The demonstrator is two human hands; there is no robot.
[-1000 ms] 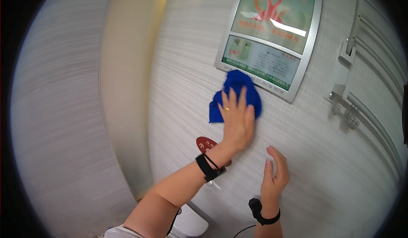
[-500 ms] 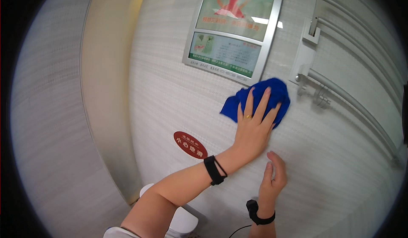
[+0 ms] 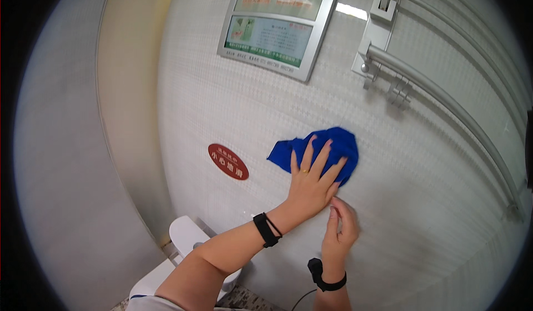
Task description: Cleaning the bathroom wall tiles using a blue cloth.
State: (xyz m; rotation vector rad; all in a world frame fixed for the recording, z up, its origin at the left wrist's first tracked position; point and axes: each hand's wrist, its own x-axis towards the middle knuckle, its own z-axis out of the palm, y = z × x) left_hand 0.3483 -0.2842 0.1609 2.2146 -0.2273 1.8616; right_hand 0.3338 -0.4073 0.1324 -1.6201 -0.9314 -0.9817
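Note:
A blue cloth (image 3: pixel 343 144) lies bunched against the pale wall, below a framed poster panel. My left hand (image 3: pixel 312 180) presses on it with fingers stretched and spread, a ring on one finger. Its thumb side and palm cover part of the cloth. Just below, my right hand (image 3: pixel 341 233) is raised beside the heel of the left hand, with its fingers and thumb loosely curved and a small gap between them. Nothing shows in that right hand, and it does not reach the cloth. Both wrists wear black bands.
The framed poster (image 3: pixel 266 44) hangs above the hands. At upper right a metal rack with rails (image 3: pixel 438 92) and hooks (image 3: pixel 398 93) juts from the wall. A red oval sign (image 3: pixel 228 162) is left of the cloth. A white toilet (image 3: pixel 186 236) stands below, near my left arm.
My left hand and the blue cloth have slid down the wall, away from the framed poster. My right hand now sits closer to the left, its thumb and fingers nearer together. The view has shifted lower.

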